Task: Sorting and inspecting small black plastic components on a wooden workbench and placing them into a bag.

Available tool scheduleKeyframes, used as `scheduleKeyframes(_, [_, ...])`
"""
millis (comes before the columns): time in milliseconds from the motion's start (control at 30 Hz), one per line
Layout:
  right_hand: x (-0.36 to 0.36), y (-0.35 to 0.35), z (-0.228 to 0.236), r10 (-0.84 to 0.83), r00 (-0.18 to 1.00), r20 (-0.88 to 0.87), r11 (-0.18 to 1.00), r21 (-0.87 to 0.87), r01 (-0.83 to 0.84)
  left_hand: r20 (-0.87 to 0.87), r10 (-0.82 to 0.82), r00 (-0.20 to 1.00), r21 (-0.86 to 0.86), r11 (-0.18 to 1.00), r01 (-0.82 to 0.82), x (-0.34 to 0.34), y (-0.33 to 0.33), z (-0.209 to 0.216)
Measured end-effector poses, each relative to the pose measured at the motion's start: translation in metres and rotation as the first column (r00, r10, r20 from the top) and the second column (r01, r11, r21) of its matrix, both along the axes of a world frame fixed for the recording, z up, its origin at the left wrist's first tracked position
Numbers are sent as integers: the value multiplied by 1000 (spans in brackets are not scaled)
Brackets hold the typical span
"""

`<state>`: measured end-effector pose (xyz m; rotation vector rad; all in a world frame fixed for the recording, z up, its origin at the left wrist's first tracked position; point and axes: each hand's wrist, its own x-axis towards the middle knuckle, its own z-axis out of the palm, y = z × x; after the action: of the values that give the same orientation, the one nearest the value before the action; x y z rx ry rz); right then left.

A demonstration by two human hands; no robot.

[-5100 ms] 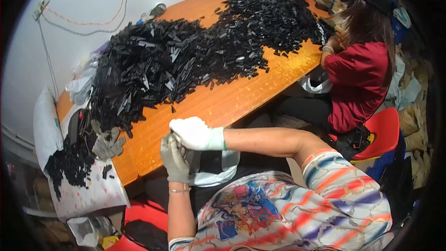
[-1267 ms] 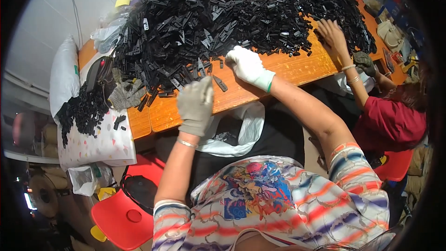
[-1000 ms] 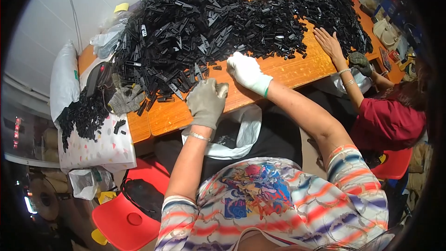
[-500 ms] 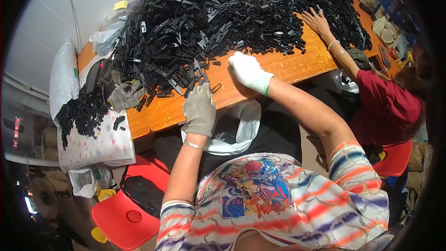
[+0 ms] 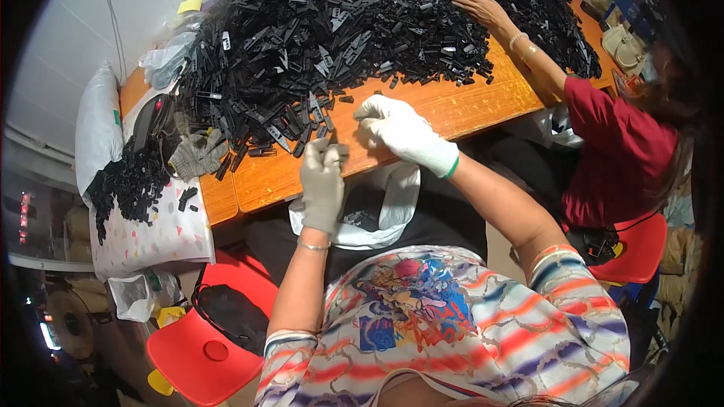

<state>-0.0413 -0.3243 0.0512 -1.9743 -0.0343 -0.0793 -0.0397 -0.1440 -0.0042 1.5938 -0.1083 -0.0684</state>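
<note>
A big heap of small black plastic pieces (image 5: pixel 302 38) covers much of the wooden table (image 5: pixel 452 117). At the table's near edge, my left hand (image 5: pixel 323 185), in a grey glove, has its fingers bent around a small black plastic piece (image 5: pixel 334 140) that sticks up at the fingertips. To its right, my right hand (image 5: pixel 407 134), in a white glove, is held over bare wood with the fingers curled inward. Whatever those fingers hold is hidden. Below both hands, a white bag (image 5: pixel 403 207) hangs open at my lap with dark pieces inside.
At the right, a co-worker's bare hand (image 5: pixel 490 15) rests on the heap. A grey knit glove (image 5: pixel 197 154) and a smaller black pile (image 5: pixel 136 185) lie to the left, near a white sack (image 5: pixel 99 124). A red chair (image 5: pixel 204 347) stands lower left.
My right hand has drawn nearer to me and turned, its fingers now bent toward my left hand. My left hand has shifted slightly. The co-worker's hand has moved farther up the heap.
</note>
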Motion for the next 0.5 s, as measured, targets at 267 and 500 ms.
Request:
scheduleKeyframes(267, [-20,31,23,140,966,-218,877,479,-19,-255,-341,905,-729,682,51,-23,8,24])
scheduleKeyframes(500, [-19,42,15,82,990,-113,882,471,-20,-202,-243,949,-631,773,63,-25,6,20])
